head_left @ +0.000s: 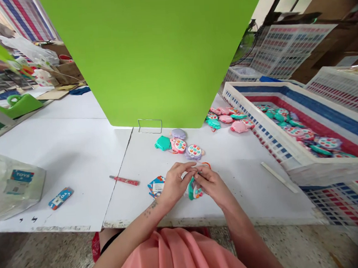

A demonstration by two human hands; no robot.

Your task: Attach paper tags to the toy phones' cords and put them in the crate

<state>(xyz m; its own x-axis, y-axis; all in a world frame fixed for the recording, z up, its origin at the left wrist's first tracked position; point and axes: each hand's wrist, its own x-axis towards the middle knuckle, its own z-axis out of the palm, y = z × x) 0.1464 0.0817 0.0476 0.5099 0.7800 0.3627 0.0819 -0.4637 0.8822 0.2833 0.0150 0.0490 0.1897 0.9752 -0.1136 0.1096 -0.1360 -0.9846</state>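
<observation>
At lower centre, the left hand (176, 184) and right hand (210, 183) pinch the toy (198, 194) at its far end; exact grip point hidden. This unit appears unfinished; loose tags (156, 187) remain alongside. Side room reaches the strip (278, 177) at right. Beyond, four toys (179, 145) lie, status unclear, before the board (158, 58) at upper centre.

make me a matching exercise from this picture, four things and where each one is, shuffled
1. plastic bag
2. white strip
3. green-rimmed toy
4. wire frame

a. by the foot of the green panel
b. partly hidden by the left hand and right hand
c. at the table's left end
d. right of both hands, near a lined crate

Pairs: 1-c, 2-d, 3-b, 4-a
</observation>
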